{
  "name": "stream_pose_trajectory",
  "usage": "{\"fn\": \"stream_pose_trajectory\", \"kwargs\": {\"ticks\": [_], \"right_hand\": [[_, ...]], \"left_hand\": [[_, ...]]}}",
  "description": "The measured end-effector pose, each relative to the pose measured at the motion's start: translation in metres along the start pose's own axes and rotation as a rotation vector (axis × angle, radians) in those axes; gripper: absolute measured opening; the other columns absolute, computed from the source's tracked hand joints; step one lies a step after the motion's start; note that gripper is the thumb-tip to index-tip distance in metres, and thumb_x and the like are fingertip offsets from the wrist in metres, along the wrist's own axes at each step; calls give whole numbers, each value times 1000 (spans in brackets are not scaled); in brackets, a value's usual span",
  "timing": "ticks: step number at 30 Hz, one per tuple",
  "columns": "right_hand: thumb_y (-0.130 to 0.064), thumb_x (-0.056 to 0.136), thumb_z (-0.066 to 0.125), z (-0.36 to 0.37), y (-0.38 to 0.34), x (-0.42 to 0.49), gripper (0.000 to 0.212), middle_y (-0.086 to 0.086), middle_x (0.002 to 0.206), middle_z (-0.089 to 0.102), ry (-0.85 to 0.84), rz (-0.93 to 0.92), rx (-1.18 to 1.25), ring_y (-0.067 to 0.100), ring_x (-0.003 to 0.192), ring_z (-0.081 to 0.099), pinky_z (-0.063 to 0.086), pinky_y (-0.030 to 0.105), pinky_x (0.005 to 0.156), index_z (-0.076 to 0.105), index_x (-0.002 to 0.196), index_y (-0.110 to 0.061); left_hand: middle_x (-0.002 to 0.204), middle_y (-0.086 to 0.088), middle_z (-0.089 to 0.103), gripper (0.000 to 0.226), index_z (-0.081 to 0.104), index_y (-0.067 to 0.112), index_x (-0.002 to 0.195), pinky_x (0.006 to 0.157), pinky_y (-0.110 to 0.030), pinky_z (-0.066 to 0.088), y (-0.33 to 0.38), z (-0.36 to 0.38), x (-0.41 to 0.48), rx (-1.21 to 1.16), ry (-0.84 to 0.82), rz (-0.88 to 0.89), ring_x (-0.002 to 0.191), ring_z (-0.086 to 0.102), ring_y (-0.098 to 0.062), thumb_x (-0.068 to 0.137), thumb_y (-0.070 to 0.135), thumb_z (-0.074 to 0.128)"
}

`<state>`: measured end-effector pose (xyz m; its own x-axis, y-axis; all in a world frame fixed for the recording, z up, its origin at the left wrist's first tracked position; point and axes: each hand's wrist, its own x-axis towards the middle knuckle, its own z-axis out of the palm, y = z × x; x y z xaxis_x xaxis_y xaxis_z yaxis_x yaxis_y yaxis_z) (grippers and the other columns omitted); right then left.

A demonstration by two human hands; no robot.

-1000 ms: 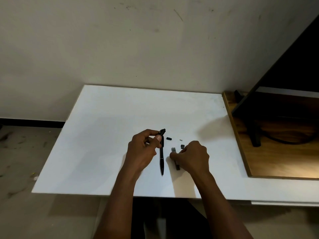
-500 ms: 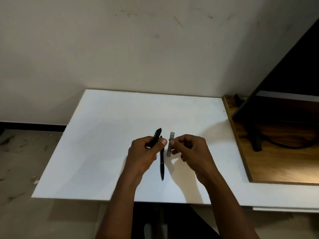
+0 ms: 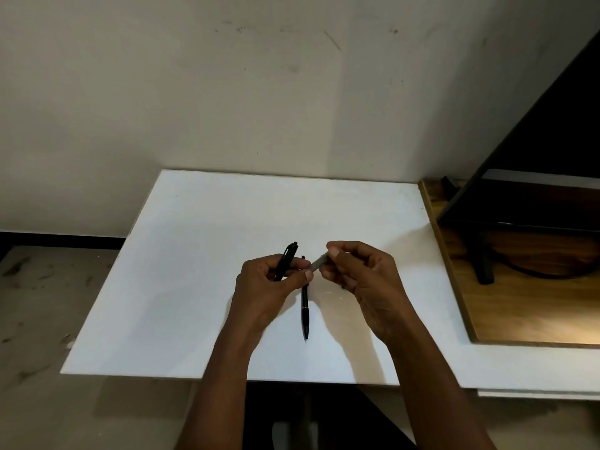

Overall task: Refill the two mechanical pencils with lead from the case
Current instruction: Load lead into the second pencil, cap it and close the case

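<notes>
1. One black mechanical pencil (image 3: 287, 259) is gripped in the left hand (image 3: 271, 285), its clip end raised above the white board (image 3: 201, 271).
2. A small grey lead case (image 3: 318, 263) is pinched between thumb and fingers of the right hand (image 3: 360, 277), its free end touching the left thumb.
3. The second mechanical pencil (image 3: 305, 311) is left lying on the board between both hands, tip pointed toward the person.
</notes>
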<state>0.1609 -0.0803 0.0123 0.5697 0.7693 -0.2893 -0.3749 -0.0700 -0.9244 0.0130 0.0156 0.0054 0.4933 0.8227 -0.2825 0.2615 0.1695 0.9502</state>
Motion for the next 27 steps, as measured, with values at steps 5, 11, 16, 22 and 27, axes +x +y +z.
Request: {"fn": "stream_pose_trajectory", "kwargs": {"ticks": [5, 11, 16, 22, 27], "right_hand": [[-8, 89, 72, -4, 2, 2, 12, 18, 89, 77, 56, 113, 97, 25, 79, 76, 61, 24, 73, 78, 96, 0], [0, 89, 68, -3, 5, 3, 12, 20, 91, 77, 49, 318, 272, 26, 79, 78, 63, 25, 71, 78, 84, 4], [3, 90, 65, 0, 8, 3, 15, 25, 91, 77, 50, 379, 320, 29, 78, 78, 62, 25, 65, 77, 82, 8], [8, 88, 65, 0, 9, 4, 10, 23, 91, 77, 55, 397, 309, 27, 79, 78, 62, 24, 66, 74, 92, 11], [8, 86, 69, -2, 7, 6, 9, 20, 90, 78, 83, 357, 314, 24, 76, 78, 63, 24, 68, 77, 89, 7]], "left_hand": [[72, 13, 74, 7, 82, 28, 85, 64, -27, 41, 4, 1, -2, 47, 61, 45, 70, 59, -17, 78, 29, 83], [61, 19, 69, 7, 81, 28, 81, 60, -26, 37, 7, 2, -1, -68, 142, 112, 49, 48, 1, 76, 28, 85], [74, 16, 76, 6, 81, 29, 81, 62, -25, 42, 7, 2, -2, -65, 206, 151, 56, 51, 1, 76, 29, 85], [54, 23, 63, 8, 81, 27, 87, 52, -11, 35, 5, 1, -1, -16, 244, 196, 48, 41, -3, 79, 30, 83], [57, 21, 65, 4, 80, 32, 81, 55, -19, 38, 4, 0, 0, -19, 254, 163, 50, 40, -6, 79, 30, 83]]}}
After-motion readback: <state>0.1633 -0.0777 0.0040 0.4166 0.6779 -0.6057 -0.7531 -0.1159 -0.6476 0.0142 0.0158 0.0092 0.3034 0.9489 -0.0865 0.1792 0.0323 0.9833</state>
